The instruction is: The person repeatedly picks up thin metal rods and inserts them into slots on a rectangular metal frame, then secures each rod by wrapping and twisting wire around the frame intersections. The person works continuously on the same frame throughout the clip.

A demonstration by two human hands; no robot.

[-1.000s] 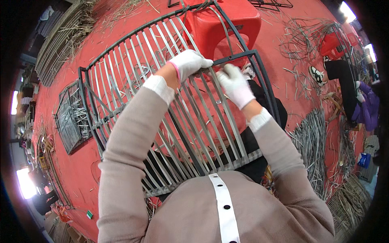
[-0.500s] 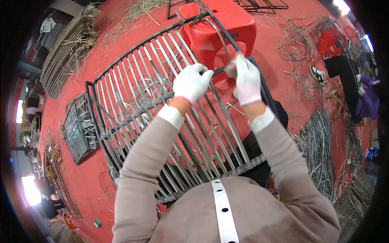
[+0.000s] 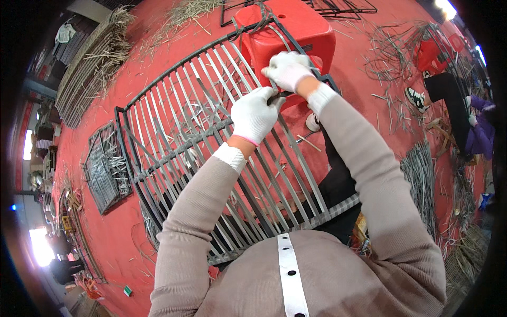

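Across my lap leans a dark metal frame (image 3: 182, 62) with long flat grey strips (image 3: 167, 112) strung over it. A crossbar (image 3: 196, 140), partly wrapped in grey strip, runs through its middle. My left hand (image 3: 253, 117), in a white knit glove, pinches the crossbar near its far right end; a dark bit shows between thumb and finger. Just beyond it, my white-gloved right hand (image 3: 289, 71) is closed in front of the red stool (image 3: 309, 33). What seems a thin strip end pokes out past its knuckles; its fingertips are partly hidden.
The frame's far corner rests on the stool. A smaller strip-covered frame (image 3: 105, 169) lies left, near stacked woven panels (image 3: 92, 66). A bundle of grey strips (image 3: 420, 182) is at right, with loose strips on the red floor. Another person in purple (image 3: 480, 129) sits at far right.
My right hand has moved left and farther out, above my left hand, its forearm now slanting across. My left hand has shifted slightly right and stays at the crossbar.
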